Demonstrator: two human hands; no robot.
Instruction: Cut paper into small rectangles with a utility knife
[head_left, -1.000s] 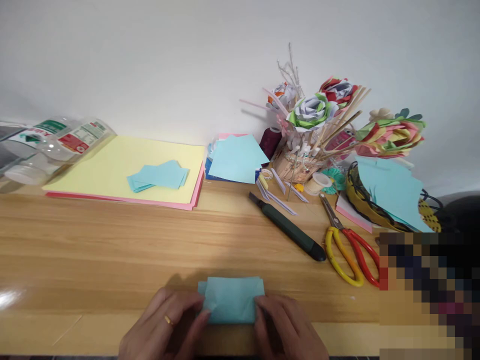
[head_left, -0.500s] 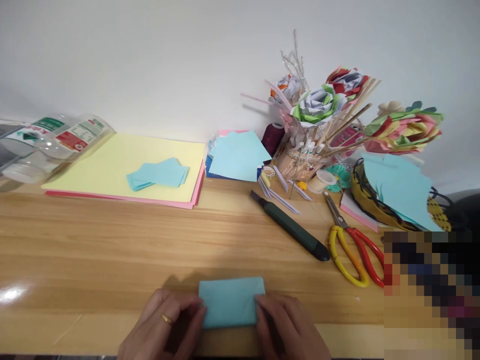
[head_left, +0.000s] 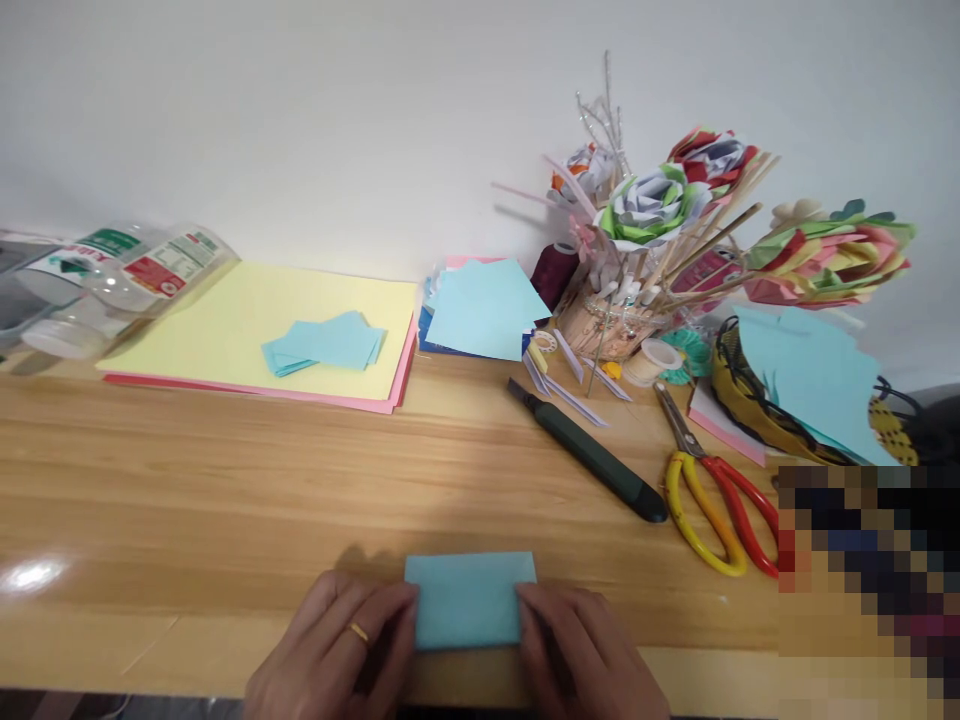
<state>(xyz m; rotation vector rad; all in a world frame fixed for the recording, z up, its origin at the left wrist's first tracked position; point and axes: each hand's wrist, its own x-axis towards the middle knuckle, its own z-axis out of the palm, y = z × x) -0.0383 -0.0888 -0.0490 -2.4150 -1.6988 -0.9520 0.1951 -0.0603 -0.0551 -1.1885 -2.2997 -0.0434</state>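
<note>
A folded piece of blue paper [head_left: 471, 602] lies low in the head view, near the front edge of the table. My left hand [head_left: 341, 645], with a gold ring on one finger, pinches its left edge between thumb and fingers. On the opposite edge, my right hand [head_left: 581, 645] grips the paper in the same way. The paper's long side runs left to right and its top face looks flat. Beyond my hands, a dark green craft knife [head_left: 592, 455] and scissors [head_left: 709, 490] with yellow and red handles rest on the wood.
Blue paper pieces [head_left: 330, 342] lie on yellow sheets [head_left: 202, 320] at the left, beside plastic bottles [head_left: 150, 270]. More blue paper [head_left: 487, 310] is stacked at the back. Paper flowers [head_left: 652, 205] stand in a wooden pot [head_left: 607, 325]. A basket [head_left: 739, 395] holds blue sheets.
The whole view has shifted slightly, so everything sits a little further right. Both hands keep hold of the blue paper's two sides.
</note>
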